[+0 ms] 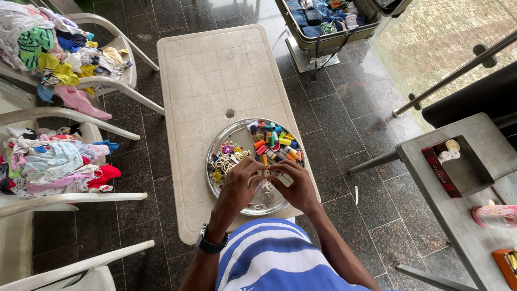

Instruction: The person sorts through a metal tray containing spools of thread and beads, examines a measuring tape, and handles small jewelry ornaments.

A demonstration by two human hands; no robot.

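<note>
Both hands meet over the near part of a round metal tray (218, 144) on a cream plastic table (215, 70). Left hand (238, 186) and right hand (298, 188) each pinch with curled fingers a small white strip-like item (273, 175) held between them; what it is cannot be told. Thread spools (276, 145) at tray's 1 o'clock, buttons and trinkets (225, 160) at 9. Clothes-piled chairs (64, 59) at table's 9 o'clock

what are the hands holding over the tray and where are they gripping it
Both the left hand and right hand pinch a small whitish item at its ends; what it is cannot be told.
</note>
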